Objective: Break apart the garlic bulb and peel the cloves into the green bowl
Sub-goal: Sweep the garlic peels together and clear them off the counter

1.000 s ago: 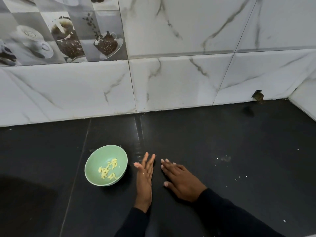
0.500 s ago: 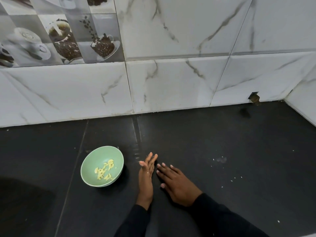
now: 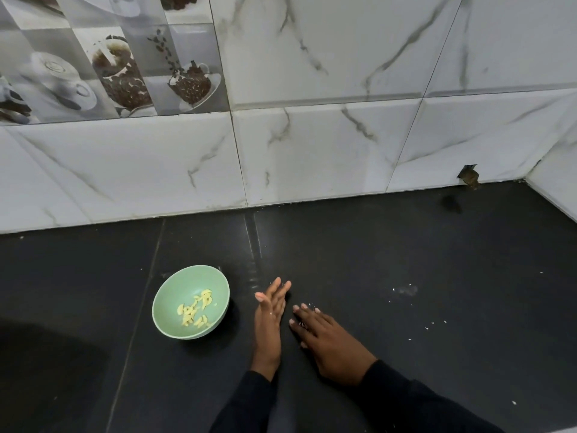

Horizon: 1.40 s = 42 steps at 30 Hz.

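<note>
Green round bowl (image 3: 184, 284) holds the pale yellow peeled garlic cloves (image 3: 196, 310), and both bare hands are empty just to its right.

On the glossy black stone counter (image 3: 374, 245) the bowl sits left of centre with the cloves heaped on its floor; no whole bulb shows anywhere. Near it, clear of the rim, the left hand (image 3: 270, 317) stands on its little-finger edge, fingers straight and together, gripping nothing. Just beside it the right hand (image 3: 326, 337) lies palm down, fingers straight and slightly spread, likewise gripping nothing. Small white papery flecks (image 3: 406, 290) dot the counter further right. Peeling looks finished and tidying seems likely. The risk is that a leftward sweep nudges the bowl or pushes skin scraps in among the cloves.
</note>
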Available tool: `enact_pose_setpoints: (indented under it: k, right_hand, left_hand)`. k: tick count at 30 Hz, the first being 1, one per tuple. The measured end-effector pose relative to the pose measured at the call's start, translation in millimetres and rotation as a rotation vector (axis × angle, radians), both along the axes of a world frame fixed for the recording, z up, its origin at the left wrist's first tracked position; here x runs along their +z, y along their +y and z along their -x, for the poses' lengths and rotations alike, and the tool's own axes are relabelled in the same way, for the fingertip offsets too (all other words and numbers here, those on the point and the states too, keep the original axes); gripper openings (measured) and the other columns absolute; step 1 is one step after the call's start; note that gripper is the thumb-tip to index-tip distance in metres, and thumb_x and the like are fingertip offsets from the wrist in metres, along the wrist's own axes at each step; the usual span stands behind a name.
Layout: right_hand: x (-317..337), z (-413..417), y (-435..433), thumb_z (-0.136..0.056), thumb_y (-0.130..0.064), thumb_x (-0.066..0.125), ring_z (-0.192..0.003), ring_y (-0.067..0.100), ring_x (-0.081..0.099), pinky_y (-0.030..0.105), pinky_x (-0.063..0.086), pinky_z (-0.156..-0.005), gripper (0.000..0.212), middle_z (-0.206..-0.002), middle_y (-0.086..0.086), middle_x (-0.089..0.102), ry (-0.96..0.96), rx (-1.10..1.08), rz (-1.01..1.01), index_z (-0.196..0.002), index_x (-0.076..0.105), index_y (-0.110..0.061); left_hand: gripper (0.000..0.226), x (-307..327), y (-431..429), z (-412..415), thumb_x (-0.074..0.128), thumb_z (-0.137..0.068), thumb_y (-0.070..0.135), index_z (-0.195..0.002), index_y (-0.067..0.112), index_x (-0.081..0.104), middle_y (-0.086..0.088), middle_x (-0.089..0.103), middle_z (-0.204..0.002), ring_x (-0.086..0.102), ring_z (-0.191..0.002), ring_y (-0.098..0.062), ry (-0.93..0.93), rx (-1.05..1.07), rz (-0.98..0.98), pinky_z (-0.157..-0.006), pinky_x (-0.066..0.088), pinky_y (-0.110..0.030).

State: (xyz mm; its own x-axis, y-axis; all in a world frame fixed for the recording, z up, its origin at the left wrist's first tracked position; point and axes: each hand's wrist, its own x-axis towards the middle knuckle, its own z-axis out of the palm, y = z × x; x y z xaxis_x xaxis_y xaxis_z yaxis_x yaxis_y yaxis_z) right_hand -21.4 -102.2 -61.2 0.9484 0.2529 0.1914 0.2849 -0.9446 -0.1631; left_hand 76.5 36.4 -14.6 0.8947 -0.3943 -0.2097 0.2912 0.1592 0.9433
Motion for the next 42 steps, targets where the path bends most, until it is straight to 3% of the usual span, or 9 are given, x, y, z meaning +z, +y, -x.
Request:
enact_pose_setpoints:
  k: [6, 10, 13, 17, 20, 26, 35, 39, 42]
  right_hand:
    - [9, 15, -1, -0.111, -0.017, 0.023, -0.118, 0.025, 0.064, 0.031, 0.057, -0.095, 0.048, -0.132, 0.011, 0.064, -0.092, -0.012, 0.055, -0.129, 0.065, -0.002]
    - [24, 11, -5, -0.091, -0.017, 0.042, -0.087, 0.016, 0.049, 0.025, 0.053, -0.06, 0.026, -0.097, -0.001, 0.06, -0.096, -0.056, 0.141, -0.09, 0.068, -0.015]
    - [31, -4, -16, -0.074, -0.008, 0.046, -0.082, 0.021, 0.052, 0.029, 0.052, -0.06, 0.016, -0.09, 0.0, 0.056, -0.02, -0.237, 0.014, -0.079, 0.059, -0.016]
    - [56, -29, -27, -0.083, 0.007, 0.067, -0.084, 0.019, 0.07, 0.027, 0.053, -0.079, 0.019, -0.084, 0.003, 0.075, 0.219, -0.714, -0.846, -0.08, 0.075, -0.01]
    - [84, -38, -14, -0.086, 0.013, 0.068, -0.078, 0.019, 0.071, 0.026, 0.058, -0.076, 0.015, -0.081, 0.014, 0.077, 0.308, -0.653, -1.413, -0.085, 0.076, 0.001]
    - [118, -54, 9, -0.084, 0.003, 0.061, -0.077, -0.008, 0.066, 0.007, 0.048, -0.073, 0.031, -0.084, -0.009, 0.077, 0.333, -0.407, -0.721, -0.091, 0.082, -0.018]
    - [109, -59, -4, -0.08, -0.006, 0.07, -0.074, 0.003, 0.062, 0.014, 0.047, -0.067, 0.016, -0.081, -0.008, 0.067, 0.215, -0.457, -0.745, -0.079, 0.07, -0.021]
    - [78, -40, -38, -0.089, -0.01, 0.063, -0.091, 0.005, 0.067, 0.023, 0.052, -0.085, 0.018, -0.096, -0.005, 0.072, 0.11, -0.532, -0.79, -0.093, 0.079, -0.018]
    - [40, -8, -43, -0.094, -0.028, 0.049, -0.132, 0.013, 0.055, 0.041, 0.045, -0.107, 0.042, -0.142, -0.003, 0.061, 0.138, -0.502, -0.422, -0.126, 0.071, -0.015]
  left_hand:
    - [0.094, -4, -1, -3, 0.024, -0.087, 0.083, -0.146, 0.014, 0.049, -0.001, 0.067, -0.135, 0.055, -0.134, -0.011, 0.023, 0.025, 0.053, -0.121, 0.032, -0.037]
    - [0.089, -4, -2, -1, 0.018, -0.088, 0.075, -0.143, 0.014, 0.051, -0.003, 0.068, -0.133, 0.056, -0.133, -0.013, 0.055, 0.016, 0.088, -0.122, 0.031, -0.04]
    - [0.089, -4, -3, 0, 0.014, -0.09, 0.074, -0.139, 0.012, 0.054, -0.006, 0.069, -0.132, 0.057, -0.132, -0.016, 0.115, 0.001, 0.13, -0.122, 0.031, -0.041]
    - [0.094, -3, -7, 0, 0.011, -0.09, 0.077, -0.139, 0.01, 0.055, -0.008, 0.067, -0.133, 0.056, -0.134, -0.019, 0.26, -0.006, 0.227, -0.121, 0.031, -0.041]
    - [0.098, 1, -17, 2, 0.016, -0.09, 0.078, -0.138, 0.002, 0.055, -0.018, 0.066, -0.133, 0.058, -0.131, -0.028, 0.389, -0.018, 0.324, -0.12, 0.033, -0.044]
    - [0.101, 10, -34, 3, 0.025, -0.091, 0.078, -0.138, -0.007, 0.053, -0.028, 0.058, -0.138, 0.052, -0.135, -0.038, 0.568, -0.007, 0.524, -0.124, 0.027, -0.047]
    - [0.09, 6, -23, -5, 0.026, -0.099, 0.069, -0.121, -0.007, 0.068, -0.026, 0.065, -0.129, 0.068, -0.117, -0.034, 0.585, 0.091, 0.549, -0.104, 0.052, -0.043]
    - [0.088, 6, -8, -15, 0.027, -0.1, 0.068, -0.132, -0.01, 0.055, -0.028, 0.062, -0.133, 0.063, -0.125, -0.034, 0.511, 0.133, 0.486, -0.109, 0.048, -0.044]
    - [0.088, 5, -1, -22, 0.026, -0.1, 0.068, -0.132, -0.009, 0.055, -0.027, 0.063, -0.132, 0.061, -0.127, -0.033, 0.482, 0.137, 0.463, -0.112, 0.042, -0.042]
